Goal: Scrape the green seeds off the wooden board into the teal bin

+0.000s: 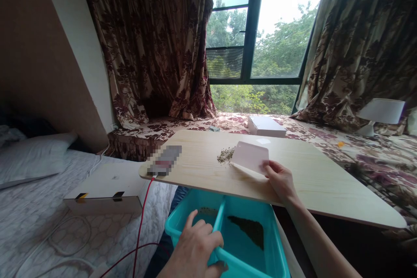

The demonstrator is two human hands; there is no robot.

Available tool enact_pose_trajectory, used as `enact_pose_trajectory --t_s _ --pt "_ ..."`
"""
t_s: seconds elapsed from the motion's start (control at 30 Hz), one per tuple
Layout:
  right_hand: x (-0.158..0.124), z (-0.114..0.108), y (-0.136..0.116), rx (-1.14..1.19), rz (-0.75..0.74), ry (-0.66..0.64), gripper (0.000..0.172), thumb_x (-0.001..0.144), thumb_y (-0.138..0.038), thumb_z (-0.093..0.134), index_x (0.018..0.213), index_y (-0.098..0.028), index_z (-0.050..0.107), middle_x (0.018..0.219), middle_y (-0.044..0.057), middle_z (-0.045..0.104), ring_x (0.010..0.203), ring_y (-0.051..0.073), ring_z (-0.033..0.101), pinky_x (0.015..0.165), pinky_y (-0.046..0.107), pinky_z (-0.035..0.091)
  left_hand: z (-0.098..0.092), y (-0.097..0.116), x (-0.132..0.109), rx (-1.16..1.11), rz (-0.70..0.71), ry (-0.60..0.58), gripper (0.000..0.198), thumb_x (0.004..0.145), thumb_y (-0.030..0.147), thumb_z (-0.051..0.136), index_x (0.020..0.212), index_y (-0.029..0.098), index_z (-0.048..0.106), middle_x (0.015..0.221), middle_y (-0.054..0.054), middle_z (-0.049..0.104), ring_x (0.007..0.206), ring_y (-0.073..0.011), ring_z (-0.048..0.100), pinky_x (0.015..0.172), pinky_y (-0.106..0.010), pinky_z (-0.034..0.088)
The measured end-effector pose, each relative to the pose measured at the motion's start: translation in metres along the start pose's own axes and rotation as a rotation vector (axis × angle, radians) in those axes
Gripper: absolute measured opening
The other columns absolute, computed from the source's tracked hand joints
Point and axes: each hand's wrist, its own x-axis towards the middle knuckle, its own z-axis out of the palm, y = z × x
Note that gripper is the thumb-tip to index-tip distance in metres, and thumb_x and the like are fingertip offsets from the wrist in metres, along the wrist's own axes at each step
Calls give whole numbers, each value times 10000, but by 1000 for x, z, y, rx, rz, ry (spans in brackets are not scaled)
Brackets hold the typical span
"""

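Pale wood tops the table [312,173], its long side running left to right in front of the person. Just below its near edge sits a turquoise bin [276,243], split by a divider into two compartments, with a dark heap of grains [250,229] in the right one. The left hand [199,244] is over the bin's near side, half open, forefinger stretched out and the others loosely bent; whether it grips the rim I cannot tell. The right hand [281,177] pinches a flat card [250,157] by its near right corner. That card slants over the tabletop, long axis roughly left to right. At its left edge lies a small pile of seeds [224,155], leftward and slightly beyond the right hand, which is nearer to it than the left.
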Motion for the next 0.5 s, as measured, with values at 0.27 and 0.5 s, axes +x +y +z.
enact_pose_trajectory --t_s 0.27,0.5 --pt "-2 -1 2 -55 -32 -37 284 669 -377 611 802 -159 734 812 69 749 780 240 668 680 317 497 -12 0 -2 5 -98 -45 181 726 245 726 823 243 574 805 52 581 869 -178 573 1079 -530 191" --pt "-1 0 3 -19 -51 -42 337 690 -422 609 848 -150 729 856 92 754 815 251 674 687 323 510 -14 -13 -5 -5 -154 -49 154 725 211 690 819 243 573 815 48 603 883 -190 578 1071 -539 194"
